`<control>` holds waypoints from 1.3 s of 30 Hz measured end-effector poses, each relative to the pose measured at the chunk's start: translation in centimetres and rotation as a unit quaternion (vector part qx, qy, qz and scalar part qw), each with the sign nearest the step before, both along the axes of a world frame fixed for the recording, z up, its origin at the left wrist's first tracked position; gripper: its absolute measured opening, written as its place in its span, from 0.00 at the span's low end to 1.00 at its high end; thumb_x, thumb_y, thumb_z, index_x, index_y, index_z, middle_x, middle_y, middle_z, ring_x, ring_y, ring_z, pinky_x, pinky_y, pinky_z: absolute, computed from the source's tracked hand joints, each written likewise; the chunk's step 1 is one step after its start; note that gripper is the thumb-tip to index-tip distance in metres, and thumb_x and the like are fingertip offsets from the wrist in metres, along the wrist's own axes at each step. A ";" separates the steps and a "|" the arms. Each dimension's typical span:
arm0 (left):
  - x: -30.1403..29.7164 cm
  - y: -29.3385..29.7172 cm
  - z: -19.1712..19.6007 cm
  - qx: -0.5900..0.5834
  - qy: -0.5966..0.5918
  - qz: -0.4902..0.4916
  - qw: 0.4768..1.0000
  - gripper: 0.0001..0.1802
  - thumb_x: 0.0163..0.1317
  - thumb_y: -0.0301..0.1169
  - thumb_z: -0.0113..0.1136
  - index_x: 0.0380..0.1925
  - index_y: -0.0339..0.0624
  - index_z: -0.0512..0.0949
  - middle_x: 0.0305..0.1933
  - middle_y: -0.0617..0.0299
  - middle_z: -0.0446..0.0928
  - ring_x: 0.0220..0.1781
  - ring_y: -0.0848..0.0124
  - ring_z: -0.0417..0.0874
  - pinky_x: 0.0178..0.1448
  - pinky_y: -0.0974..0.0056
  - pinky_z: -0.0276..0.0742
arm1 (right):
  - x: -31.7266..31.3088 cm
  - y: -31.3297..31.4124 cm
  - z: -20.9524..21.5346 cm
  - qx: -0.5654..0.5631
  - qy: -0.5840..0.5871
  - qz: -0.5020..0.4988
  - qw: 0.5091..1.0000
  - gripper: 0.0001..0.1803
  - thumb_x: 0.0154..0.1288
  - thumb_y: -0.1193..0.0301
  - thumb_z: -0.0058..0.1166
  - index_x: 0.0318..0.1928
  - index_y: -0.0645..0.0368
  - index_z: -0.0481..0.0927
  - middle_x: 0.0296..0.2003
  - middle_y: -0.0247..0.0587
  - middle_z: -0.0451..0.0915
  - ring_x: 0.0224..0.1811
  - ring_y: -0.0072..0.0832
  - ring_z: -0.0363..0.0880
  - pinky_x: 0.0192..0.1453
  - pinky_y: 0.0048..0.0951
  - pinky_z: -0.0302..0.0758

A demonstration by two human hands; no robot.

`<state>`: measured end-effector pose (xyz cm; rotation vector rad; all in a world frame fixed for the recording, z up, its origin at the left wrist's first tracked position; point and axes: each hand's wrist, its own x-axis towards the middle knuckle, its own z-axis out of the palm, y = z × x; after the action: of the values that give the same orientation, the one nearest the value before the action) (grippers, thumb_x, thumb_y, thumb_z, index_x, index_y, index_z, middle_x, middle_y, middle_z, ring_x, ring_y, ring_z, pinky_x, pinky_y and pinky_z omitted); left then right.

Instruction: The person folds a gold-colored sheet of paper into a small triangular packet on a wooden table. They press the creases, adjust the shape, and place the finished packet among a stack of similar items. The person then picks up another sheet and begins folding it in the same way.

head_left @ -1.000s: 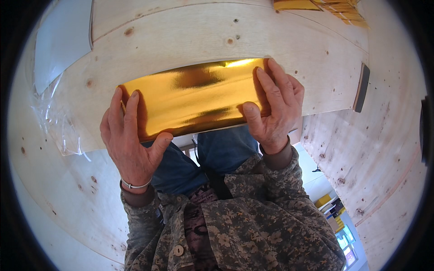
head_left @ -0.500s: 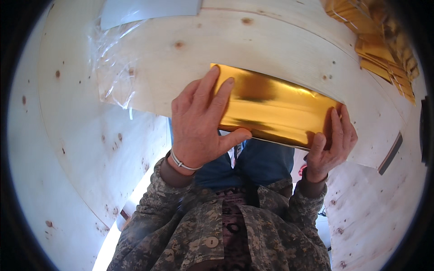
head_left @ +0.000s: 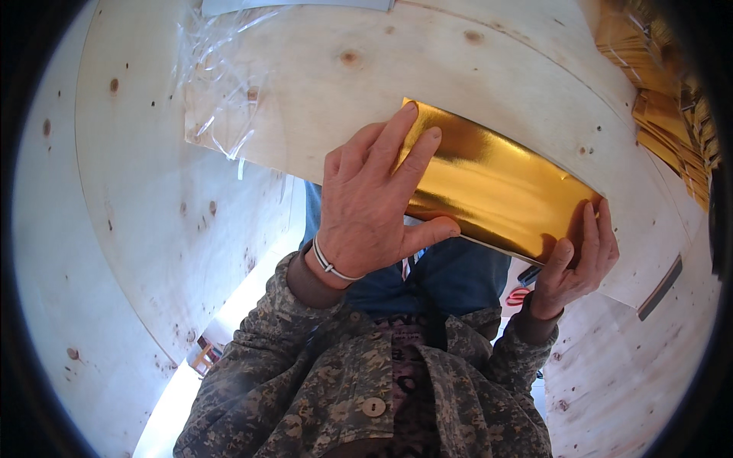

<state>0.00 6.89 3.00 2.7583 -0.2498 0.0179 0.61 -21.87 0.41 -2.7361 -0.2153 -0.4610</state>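
Where the gold sheet (head_left: 496,179) lies: from mid-view out toward two o'clock, over the counter (head_left: 321,114), slanting so that one end sits near twelve and the other near three; its surface is glossy, with darker reflections.
Left hand (head_left: 370,198): my grip grasps the sheet by its end nearer twelve, two fingertips on top at that end, thumb stretched along the edge nearest me.
Right hand (head_left: 576,263): just past three o'clock, grasping the far end, fingertips at one corner and thumb at the other.
Bracelet (head_left: 327,266): pale, round my left wrist.
Jeans (head_left: 466,276): blue, showing just beyond the sheet's near edge.
Yellow bundles (head_left: 664,122): at two o'clock, well apart from my hands.
Clear plastic (head_left: 217,84): crumpled, between ten and eleven.
Pale panel (head_left: 305,4): between eleven and twelve, cut off by the view.
Dark strip (head_left: 660,288): a little past three, at the counter's end.
Red loop (head_left: 518,296): at four, beside my right wrist.
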 end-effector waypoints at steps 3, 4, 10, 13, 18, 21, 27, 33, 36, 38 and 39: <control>0.0 0.0 -0.2 -0.002 -0.005 -0.007 1.000 0.48 0.61 0.72 0.54 0.65 0.40 0.74 0.73 0.47 0.66 0.68 0.52 0.68 0.64 0.50 0.64 | 0.0 -0.1 -0.1 0.004 -0.005 0.000 1.000 0.34 0.75 0.42 0.43 0.57 0.59 0.86 0.61 0.46 0.82 0.59 0.40 0.76 0.66 0.39 0.69; 0.0 0.0 -0.2 -0.001 -0.006 -0.007 1.000 0.48 0.61 0.72 0.53 0.65 0.41 0.74 0.73 0.47 0.66 0.68 0.52 0.68 0.64 0.49 0.64 | 0.0 -0.1 -0.2 0.002 -0.007 0.000 1.000 0.34 0.75 0.42 0.43 0.57 0.59 0.86 0.61 0.46 0.82 0.59 0.40 0.76 0.66 0.39 0.69; -0.1 0.1 -0.2 0.000 -0.007 -0.009 1.000 0.49 0.61 0.72 0.54 0.65 0.41 0.74 0.73 0.46 0.66 0.68 0.51 0.68 0.64 0.49 0.64 | 0.0 -0.3 -0.4 -0.002 -0.008 0.001 1.000 0.34 0.75 0.42 0.43 0.57 0.58 0.86 0.61 0.45 0.82 0.59 0.40 0.76 0.67 0.40 0.70; -0.1 0.1 -0.2 0.001 -0.008 -0.008 1.000 0.49 0.61 0.72 0.54 0.65 0.41 0.74 0.73 0.46 0.66 0.68 0.51 0.69 0.64 0.50 0.64 | -0.1 -0.3 -0.3 -0.002 -0.008 0.001 1.000 0.34 0.75 0.42 0.42 0.57 0.58 0.86 0.61 0.45 0.82 0.59 0.39 0.76 0.67 0.39 0.70; 0.0 0.1 -0.2 0.003 -0.005 -0.008 1.000 0.49 0.60 0.72 0.54 0.65 0.41 0.75 0.73 0.46 0.67 0.67 0.51 0.69 0.65 0.50 0.63 | -0.1 -0.3 -0.3 0.000 -0.007 0.000 1.000 0.34 0.75 0.42 0.43 0.57 0.58 0.86 0.61 0.45 0.82 0.59 0.40 0.76 0.67 0.39 0.70; 0.0 0.1 -0.2 0.004 -0.008 -0.009 1.000 0.49 0.60 0.72 0.54 0.65 0.41 0.75 0.73 0.46 0.67 0.67 0.51 0.69 0.66 0.51 0.63 | 0.0 -0.3 -0.4 0.001 -0.010 0.001 1.000 0.34 0.75 0.42 0.43 0.57 0.58 0.86 0.61 0.45 0.82 0.59 0.40 0.76 0.66 0.39 0.70; 0.0 0.1 -0.1 0.009 -0.002 -0.005 1.000 0.49 0.59 0.72 0.56 0.65 0.42 0.75 0.74 0.46 0.66 0.67 0.51 0.70 0.67 0.51 0.63 | 0.1 0.0 -0.2 0.001 -0.009 0.001 1.000 0.33 0.75 0.44 0.43 0.56 0.58 0.86 0.60 0.46 0.82 0.59 0.40 0.77 0.66 0.39 0.70; 0.2 0.0 0.3 0.027 0.014 -0.005 1.000 0.49 0.58 0.71 0.58 0.66 0.42 0.75 0.74 0.50 0.68 0.67 0.50 0.70 0.71 0.49 0.63 | 0.1 0.0 0.3 0.013 0.008 0.009 1.000 0.31 0.71 0.48 0.50 0.55 0.63 0.85 0.60 0.53 0.81 0.60 0.44 0.76 0.66 0.42 0.68; 0.4 -0.2 0.3 0.015 -0.007 -0.010 1.000 0.48 0.50 0.63 0.69 0.65 0.42 0.76 0.73 0.52 0.69 0.65 0.51 0.71 0.66 0.50 0.64 | 0.1 -0.1 0.3 0.009 0.010 0.015 1.000 0.31 0.68 0.48 0.54 0.56 0.64 0.85 0.61 0.52 0.80 0.60 0.45 0.76 0.66 0.43 0.69; 0.5 -0.2 0.3 0.024 -0.007 -0.015 1.000 0.48 0.52 0.64 0.68 0.64 0.41 0.76 0.73 0.52 0.69 0.65 0.51 0.71 0.67 0.50 0.64 | 0.0 -0.1 0.3 0.013 0.011 0.010 1.000 0.32 0.68 0.48 0.55 0.56 0.63 0.85 0.61 0.52 0.80 0.59 0.46 0.76 0.66 0.42 0.69; 0.5 -0.2 0.3 0.027 -0.011 -0.019 0.999 0.47 0.53 0.64 0.67 0.64 0.40 0.76 0.73 0.52 0.70 0.65 0.51 0.71 0.67 0.50 0.64 | 0.0 -0.1 0.3 0.016 0.011 0.007 1.000 0.32 0.67 0.47 0.56 0.56 0.63 0.85 0.61 0.52 0.80 0.59 0.46 0.76 0.66 0.42 0.69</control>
<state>0.48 6.68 3.29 2.8080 -0.3139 0.0326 0.60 -21.95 0.71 -2.7061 -0.2193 -0.4256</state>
